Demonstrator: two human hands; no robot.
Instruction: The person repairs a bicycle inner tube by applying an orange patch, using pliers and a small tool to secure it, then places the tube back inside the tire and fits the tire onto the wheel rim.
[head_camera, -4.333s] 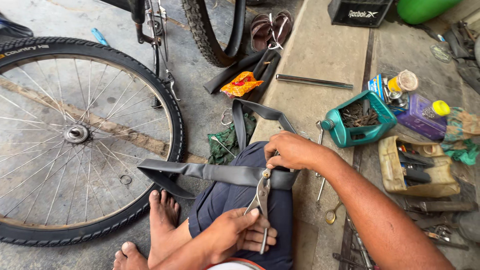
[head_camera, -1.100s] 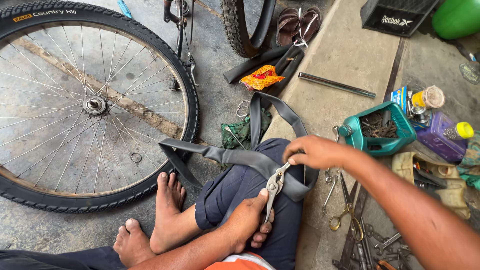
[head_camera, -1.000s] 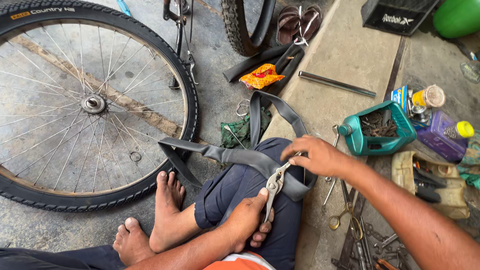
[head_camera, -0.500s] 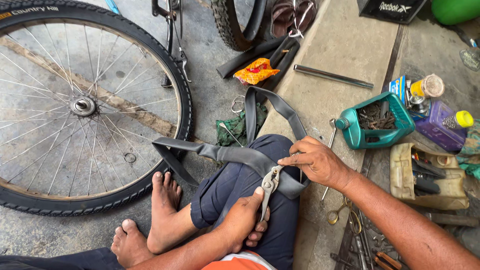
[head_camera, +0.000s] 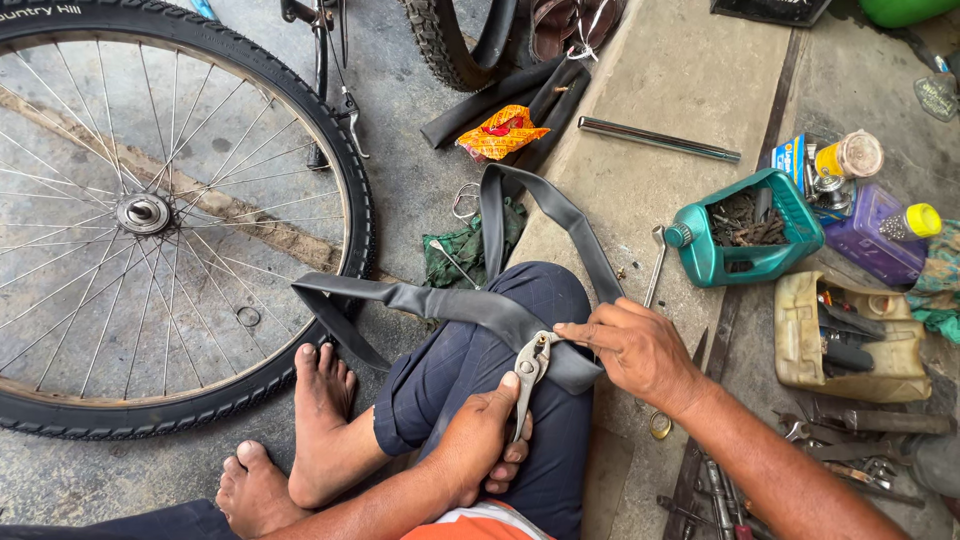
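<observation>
one grey inner tube, flat, draped over knee | left hand grips pliers | right hand pins tube

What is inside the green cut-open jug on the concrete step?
The green jug holds a dark heap of small metal bits, perhaps screws or nails, too small to tell apart. Whatever lies beneath that heap, and under the uncut top by the cap, is hidden.
</observation>
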